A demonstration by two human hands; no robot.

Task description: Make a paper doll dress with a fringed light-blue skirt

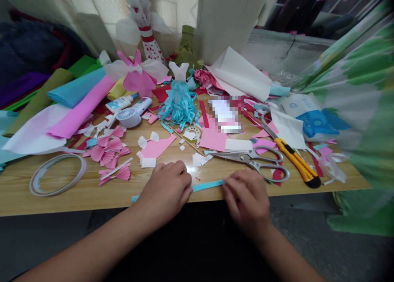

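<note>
A thin blue paper strip [207,186] lies along the front edge of the wooden table [92,193]. My left hand [166,191] rests on the strip's left part with fingers curled down over it. My right hand [246,198] pinches the strip's right end, fingers closed. Between the two hands the strip shows bare. Large scissors [255,159] lie just behind my right hand.
A yellow utility knife [297,161] lies right of the scissors. A tape roll [57,174] sits at the front left. Pink paper fans [109,152], paper scraps, coloured paper rolls [76,99], a glue bottle [120,103] and a blue paper dress [178,99] crowd the back.
</note>
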